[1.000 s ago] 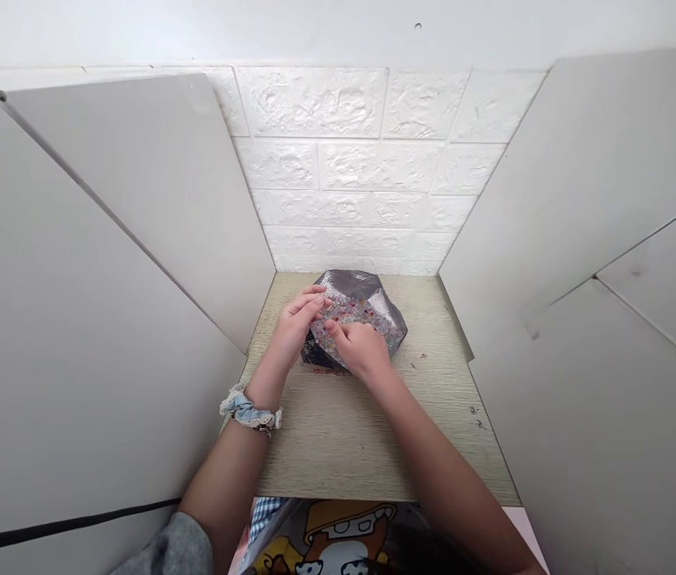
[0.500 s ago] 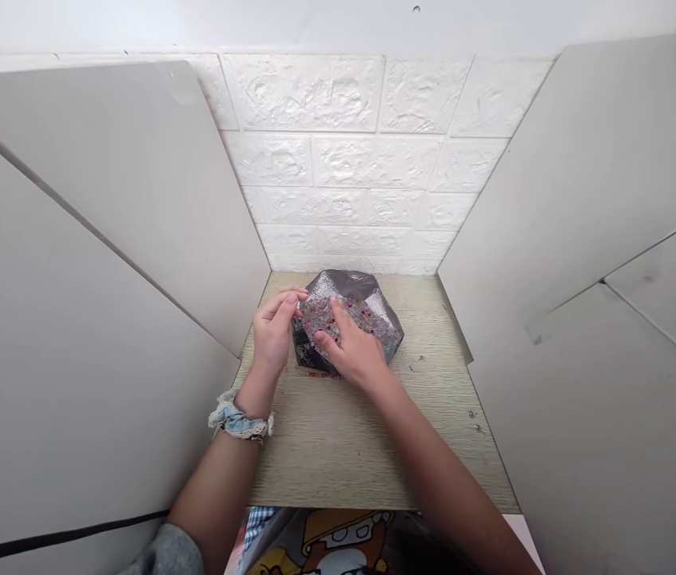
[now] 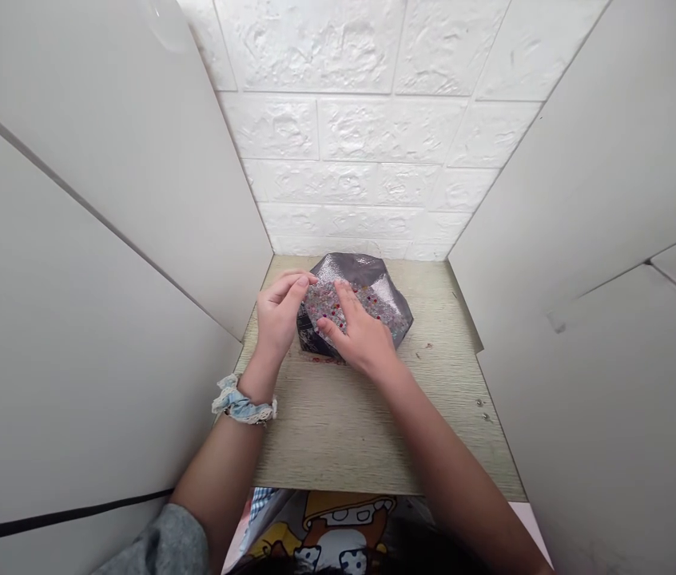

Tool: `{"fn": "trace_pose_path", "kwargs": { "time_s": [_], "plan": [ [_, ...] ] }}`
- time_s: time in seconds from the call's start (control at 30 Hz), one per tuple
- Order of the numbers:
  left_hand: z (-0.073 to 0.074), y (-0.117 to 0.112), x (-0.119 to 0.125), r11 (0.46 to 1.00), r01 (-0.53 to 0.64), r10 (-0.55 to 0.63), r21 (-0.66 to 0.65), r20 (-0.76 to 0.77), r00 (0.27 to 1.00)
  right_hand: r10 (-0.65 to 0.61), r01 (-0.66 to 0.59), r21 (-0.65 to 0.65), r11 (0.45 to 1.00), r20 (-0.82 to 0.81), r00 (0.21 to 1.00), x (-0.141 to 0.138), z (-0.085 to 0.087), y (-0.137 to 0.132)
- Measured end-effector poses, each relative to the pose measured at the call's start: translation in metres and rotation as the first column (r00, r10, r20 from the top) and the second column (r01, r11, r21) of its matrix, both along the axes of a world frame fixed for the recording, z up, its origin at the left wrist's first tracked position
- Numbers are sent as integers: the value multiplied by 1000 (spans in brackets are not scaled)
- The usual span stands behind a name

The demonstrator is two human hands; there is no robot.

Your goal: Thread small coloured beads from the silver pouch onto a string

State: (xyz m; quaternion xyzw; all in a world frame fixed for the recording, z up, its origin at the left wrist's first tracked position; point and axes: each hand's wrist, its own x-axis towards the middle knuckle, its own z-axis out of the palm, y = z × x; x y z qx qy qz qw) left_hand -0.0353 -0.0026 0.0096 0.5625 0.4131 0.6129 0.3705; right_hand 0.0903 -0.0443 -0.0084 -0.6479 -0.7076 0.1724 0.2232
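Observation:
A dark bag with a silvery, shiny inside (image 3: 395, 291) lies on the wooden board, spread wide. Small clear and coloured beads (image 3: 367, 297) cover its middle, red ones standing out among them. At the bag's upper left edge is my left hand (image 3: 281, 311), thumb and fingertips pinched together; what is between them, if anything, is too small to make out. My right hand (image 3: 362, 335) rests over the beads, its index finger stretched forward and thumb apart, touching them. It hides part of the beads and the bag's near side.
Pale panels (image 3: 152, 200) rise on the left, with matching panels (image 3: 583, 208) on the right. A white brick-patterned wall (image 3: 355, 128) closes the back. Two small shiny bits (image 3: 482, 409) and a few crumbs lie on the board (image 3: 338, 431) at right.
The view has tipped downward, so less of the upper wall shows. Both hands keep nearly the same pose at the bag, and the bag stays in place.

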Motion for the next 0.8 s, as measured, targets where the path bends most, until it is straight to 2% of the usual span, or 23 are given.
{"fn": "trace_pose_path", "kwargs": {
  "time_s": [0.07, 0.23, 0.5, 0.7, 0.8],
  "plan": [
    [0, 1, -1, 1000, 9, -9, 7, 6, 1000, -2, 2, -4, 1000, -5, 1000, 0, -2, 0],
    [-2, 4, -2, 994, 101, -95, -29, 150, 984, -12, 12, -15, 1000, 0, 1000, 0, -6, 1],
    [-3, 4, -2, 990, 130, -121, -62, 135, 983, -25, 39, 174, 984, -83, 996, -2, -3, -1],
    [-3, 5, -4, 992, 107, -98, -73, 107, 989, -5, 17, 169, 985, -75, 997, -4, -5, -3],
    [-4, 5, -4, 985, 131, -118, -110, 111, 987, 0, 12, 166, 986, -67, 998, -5, -6, -4]
  ]
}}
